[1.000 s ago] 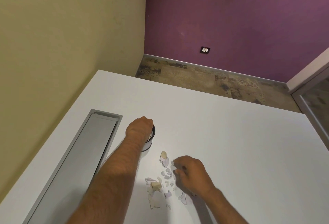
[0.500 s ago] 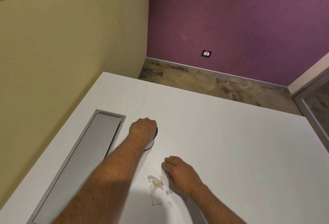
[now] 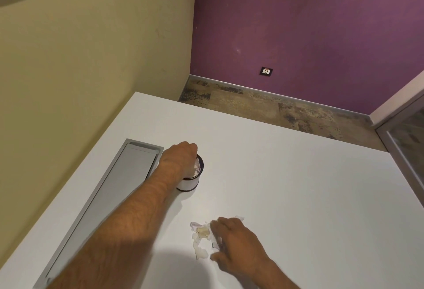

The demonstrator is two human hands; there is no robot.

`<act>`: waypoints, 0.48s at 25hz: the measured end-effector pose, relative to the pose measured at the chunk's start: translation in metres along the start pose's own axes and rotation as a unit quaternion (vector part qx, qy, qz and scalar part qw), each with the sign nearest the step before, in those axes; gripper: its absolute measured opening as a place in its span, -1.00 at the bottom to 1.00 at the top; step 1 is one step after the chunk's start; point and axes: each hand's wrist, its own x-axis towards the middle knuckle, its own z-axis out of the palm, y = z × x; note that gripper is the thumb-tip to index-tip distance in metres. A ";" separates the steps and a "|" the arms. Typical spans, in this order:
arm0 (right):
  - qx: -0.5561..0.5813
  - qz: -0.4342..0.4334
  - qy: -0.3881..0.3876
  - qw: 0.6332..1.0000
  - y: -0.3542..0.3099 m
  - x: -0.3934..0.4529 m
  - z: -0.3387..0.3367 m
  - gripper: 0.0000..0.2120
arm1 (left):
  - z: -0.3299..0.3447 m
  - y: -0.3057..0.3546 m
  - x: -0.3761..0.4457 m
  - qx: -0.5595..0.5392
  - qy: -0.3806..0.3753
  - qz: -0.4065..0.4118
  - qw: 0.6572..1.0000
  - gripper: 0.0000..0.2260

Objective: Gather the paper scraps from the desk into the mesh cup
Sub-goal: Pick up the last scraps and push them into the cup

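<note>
The small mesh cup [image 3: 192, 182], dark-rimmed with a pale wall, stands on the white desk [image 3: 293, 180] left of the middle. My left hand [image 3: 178, 160] lies over its left rim, fingers curled down into the mouth beside white paper [image 3: 196, 167] that lies inside. Nearer to me, a bunched heap of white and tan paper scraps [image 3: 202, 234] lies on the desk. My right hand [image 3: 236, 241] rests palm down against the heap's right side, fingers spread, covering part of it. One scrap [image 3: 240, 218] pokes out past its fingertips.
A long grey metal cable flap [image 3: 107, 199] is sunk into the desk along the left, close to the cup. The yellow wall runs just beyond it. The desk's far edge drops to a patterned floor [image 3: 263, 107].
My right hand has swept the scattered scraps toward me into one tight heap. My left hand has stayed on the cup, and white paper now shows in its mouth.
</note>
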 end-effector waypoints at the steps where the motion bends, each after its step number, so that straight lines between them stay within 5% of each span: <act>1: -0.030 0.008 -0.028 0.999 -0.004 -0.001 0.003 -0.48 | -0.003 0.003 -0.007 -0.030 0.038 0.015 0.999 -0.77; 5: -0.073 0.033 -0.007 0.997 -0.016 0.003 0.007 -0.82 | 0.020 0.031 -0.053 -0.151 0.105 0.158 0.970 -0.76; 7: -0.074 0.035 -0.011 0.997 -0.016 0.005 0.006 -0.82 | 0.055 0.041 -0.078 -0.122 0.045 0.177 0.976 -0.67; 10: -0.034 0.042 -0.001 0.999 -0.012 0.003 0.006 -0.81 | 0.104 0.033 -0.097 -0.061 -0.107 0.097 0.988 -0.30; 12: -0.041 0.029 0.015 0.999 -0.010 0.002 0.007 -0.81 | 0.125 0.025 -0.104 -0.051 -0.145 0.067 0.986 -0.15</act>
